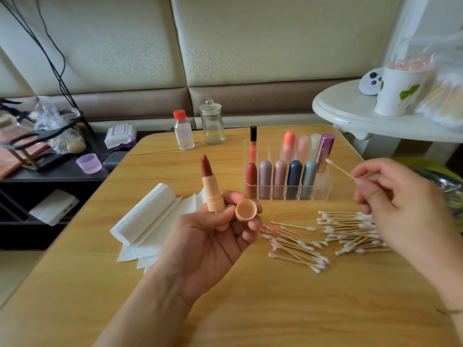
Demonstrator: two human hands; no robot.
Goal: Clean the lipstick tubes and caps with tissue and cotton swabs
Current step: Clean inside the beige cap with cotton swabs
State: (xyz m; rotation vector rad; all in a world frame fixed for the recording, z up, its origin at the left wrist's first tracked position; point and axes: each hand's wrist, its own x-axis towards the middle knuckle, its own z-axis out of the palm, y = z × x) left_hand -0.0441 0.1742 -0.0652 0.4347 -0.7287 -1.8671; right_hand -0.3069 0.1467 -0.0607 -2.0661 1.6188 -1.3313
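head | left hand (pixel 213 236) grips peach lipstick (pixel 211 189), cap (pixel 246 209) | right hand (pixel 398 204) pinches swab (pixel 339 167)

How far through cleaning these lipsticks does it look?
Some work looks done: a pile of pink-stained used swabs lies on the table. In hand now: the left hand grips an open lipstick and its cap, while the right hand pinches a clean swab. Left is unclear: the organizer holds many capped lipsticks, cleaned or not I cannot tell. Fresh swabs and tissue remain.
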